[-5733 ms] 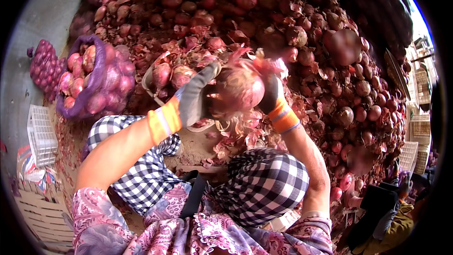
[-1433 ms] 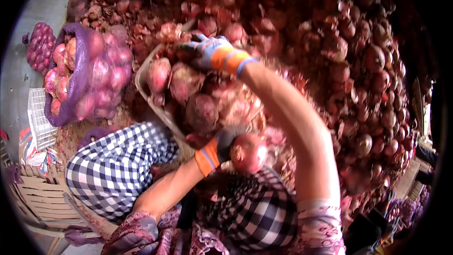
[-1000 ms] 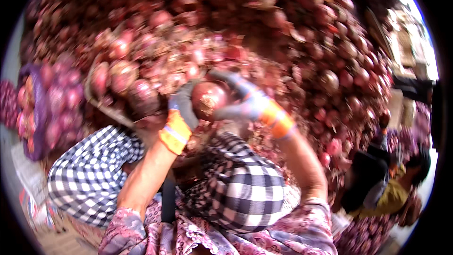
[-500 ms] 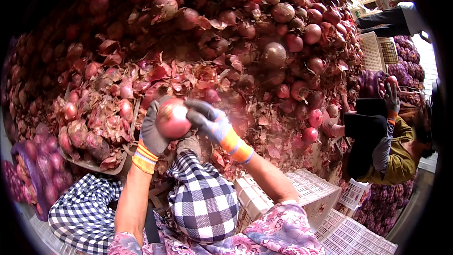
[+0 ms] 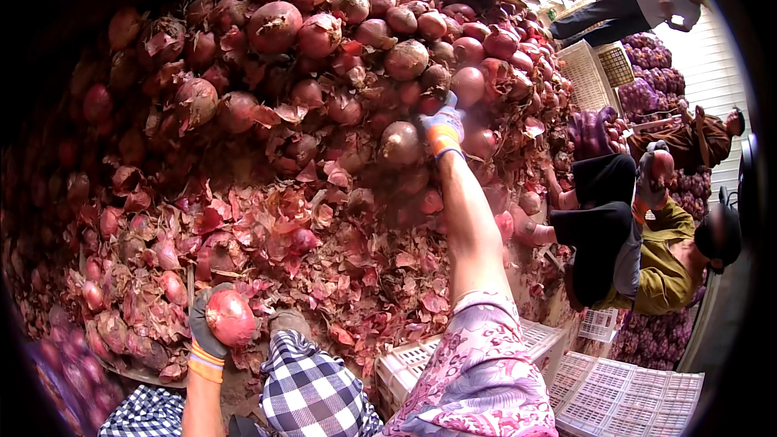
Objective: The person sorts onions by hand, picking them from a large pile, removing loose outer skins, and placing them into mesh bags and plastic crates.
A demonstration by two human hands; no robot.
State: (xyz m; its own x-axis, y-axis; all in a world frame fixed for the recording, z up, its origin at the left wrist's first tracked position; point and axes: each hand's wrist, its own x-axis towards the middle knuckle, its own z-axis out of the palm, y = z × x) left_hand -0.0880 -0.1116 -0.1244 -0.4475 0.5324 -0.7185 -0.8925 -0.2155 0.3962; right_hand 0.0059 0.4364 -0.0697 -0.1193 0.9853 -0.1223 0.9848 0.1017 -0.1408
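My left hand, in a grey glove with an orange cuff, holds a large peeled-looking red onion low at the left, above loose skins. My right hand, gloved the same way, is stretched far forward onto the onion heap. Its visible fingers are extended beside a smooth red onion, and I cannot tell whether they touch it. A paler round onion lies just left of that hand. Dry onion skins cover the ground between the heap and my knees.
A tray of skins and small onions stands at the left, near a purple mesh sack. White plastic crates are at my right side. A co-worker sits at the right holding an onion; another person stands beyond.
My hands have parted. The left hand has carried the onion down and left; the right hand has let go of it and reached forward to the heap. The view has shifted.
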